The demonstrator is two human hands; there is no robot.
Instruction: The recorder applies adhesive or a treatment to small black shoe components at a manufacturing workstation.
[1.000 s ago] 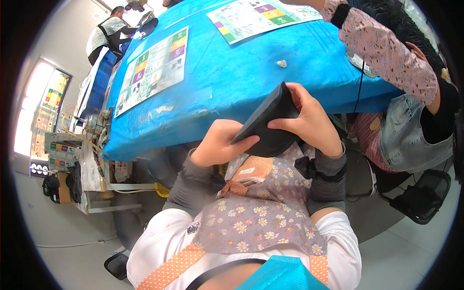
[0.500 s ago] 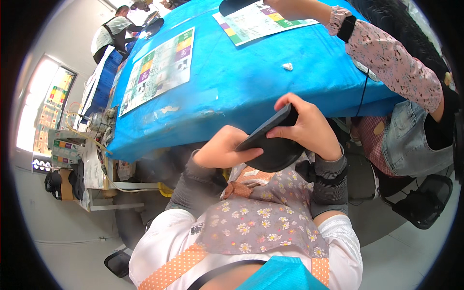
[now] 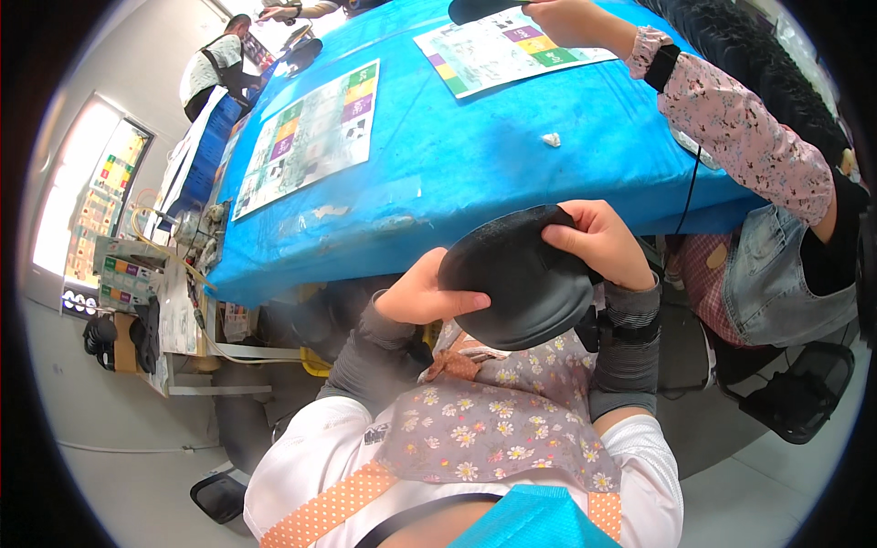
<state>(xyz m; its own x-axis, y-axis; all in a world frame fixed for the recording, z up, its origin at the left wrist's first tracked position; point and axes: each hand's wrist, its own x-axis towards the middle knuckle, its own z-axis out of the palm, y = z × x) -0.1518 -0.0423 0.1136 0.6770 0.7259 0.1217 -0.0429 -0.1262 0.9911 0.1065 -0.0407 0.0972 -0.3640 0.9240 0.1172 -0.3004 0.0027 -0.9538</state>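
Between my two hands is a black, rounded, cupped pad (image 3: pixel 516 283), held above my lap just in front of the table edge. It has a smooth surface and curved ridges along its lower right part; its exact kind is unclear. My left hand (image 3: pixel 425 290) pinches its left edge, thumb on the near face and the fingers hidden behind. With the thumb on top, my right hand (image 3: pixel 607 242) grips its upper right edge. Below the pad lies my grey flowered apron (image 3: pixel 493 411).
A blue-covered table (image 3: pixel 438 155) stands ahead, bearing a printed sheet (image 3: pixel 311 142), a second printed sheet (image 3: pixel 493 50) and a crumpled white scrap (image 3: pixel 551 140). At right a co-worker's arm (image 3: pixel 731 119) reaches over it, holding a black piece (image 3: pixel 480 9). A black chair (image 3: pixel 795 393) stands lower right.
The pad has turned from nearly edge-on to showing its broad face. My right hand has moved lower and slightly right, its grip flatter. The co-worker's hand has shifted slightly right.
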